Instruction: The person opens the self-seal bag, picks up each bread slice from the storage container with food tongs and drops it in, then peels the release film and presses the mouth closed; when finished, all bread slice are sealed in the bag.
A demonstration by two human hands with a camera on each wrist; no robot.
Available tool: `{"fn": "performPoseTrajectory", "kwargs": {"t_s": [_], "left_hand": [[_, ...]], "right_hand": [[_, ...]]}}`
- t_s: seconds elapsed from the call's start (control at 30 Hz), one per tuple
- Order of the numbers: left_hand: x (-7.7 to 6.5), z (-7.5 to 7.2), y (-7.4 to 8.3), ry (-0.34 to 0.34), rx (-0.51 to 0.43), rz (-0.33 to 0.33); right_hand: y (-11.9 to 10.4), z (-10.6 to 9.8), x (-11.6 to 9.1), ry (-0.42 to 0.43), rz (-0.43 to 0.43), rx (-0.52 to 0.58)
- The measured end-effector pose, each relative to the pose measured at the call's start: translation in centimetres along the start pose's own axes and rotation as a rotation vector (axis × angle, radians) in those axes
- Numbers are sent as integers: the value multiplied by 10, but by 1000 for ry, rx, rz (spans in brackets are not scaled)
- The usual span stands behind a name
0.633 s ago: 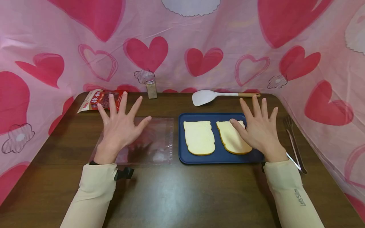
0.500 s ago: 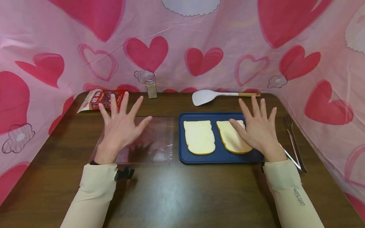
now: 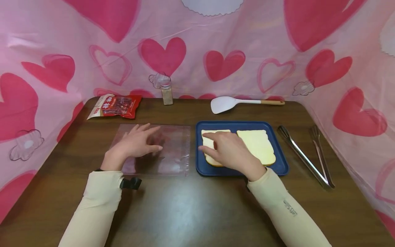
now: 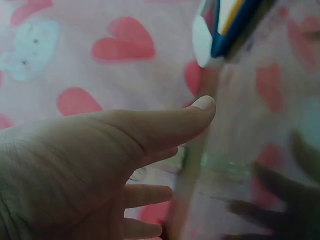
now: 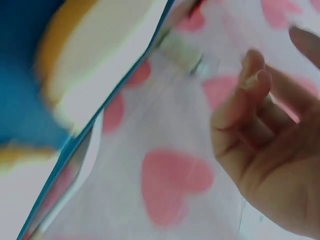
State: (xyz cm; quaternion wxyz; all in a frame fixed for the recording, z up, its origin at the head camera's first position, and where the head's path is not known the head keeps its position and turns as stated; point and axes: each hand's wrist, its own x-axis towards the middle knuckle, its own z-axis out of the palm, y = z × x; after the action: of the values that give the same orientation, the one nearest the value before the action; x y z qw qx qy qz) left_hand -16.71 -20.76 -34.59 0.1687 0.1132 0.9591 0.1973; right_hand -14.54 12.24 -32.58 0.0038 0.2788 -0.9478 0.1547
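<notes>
Right hand: your right hand (image 3: 230,150) grasps nothing; index finger and thumb stand apart, the other fingers bend loosely.
Left hand: your left hand (image 3: 135,142) is released, fingers extended, above the clear plastic sheet (image 3: 174,149).
Left slice: the left bread slice (image 3: 208,142) lies flat beneath your right hand, partly covered by it; contact is not visible.
Slice axis: runs away from you, rounded end toward you; your right index finger points leftward across it.
Nearer hand: the right, for both slices; your left is on the far side of the tray's left edge.
Right slice: the right bread slice (image 3: 257,147) lies beside the left one, a gap between them.
Tray: both slices sit on the blue tray (image 3: 281,168), just right of the sheet, not touching it.
Tongs: the metal tongs (image 3: 308,163) lie spread to the tray's right.
Far edge: red packet (image 3: 118,106), jar (image 3: 167,95) upright, spatula (image 3: 247,101) lying sideways.
Surface: brown table (image 3: 185,216), glossy.
Room: pink heart-print curtain (image 3: 192,77) behind and at both sides.
</notes>
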Motion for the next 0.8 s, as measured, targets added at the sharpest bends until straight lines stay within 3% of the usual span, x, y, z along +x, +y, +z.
{"fn": "performPoseTrajectory", "kwargs": {"t_s": [0.1,0.2,0.53,0.8], "left_hand": [[6,7,-7,-26,-10,1],[10,13,-9,-47,1,-2],[10,21,-5,-67,113,-32],[7,24,0,-13,156,-25]], "right_hand": [[-18,13,22,-185,-23,-19],[-27,26,40,-284,-30,-79],[-35,47,66,-350,5,-190],[-35,51,72,-376,31,-239]]}}
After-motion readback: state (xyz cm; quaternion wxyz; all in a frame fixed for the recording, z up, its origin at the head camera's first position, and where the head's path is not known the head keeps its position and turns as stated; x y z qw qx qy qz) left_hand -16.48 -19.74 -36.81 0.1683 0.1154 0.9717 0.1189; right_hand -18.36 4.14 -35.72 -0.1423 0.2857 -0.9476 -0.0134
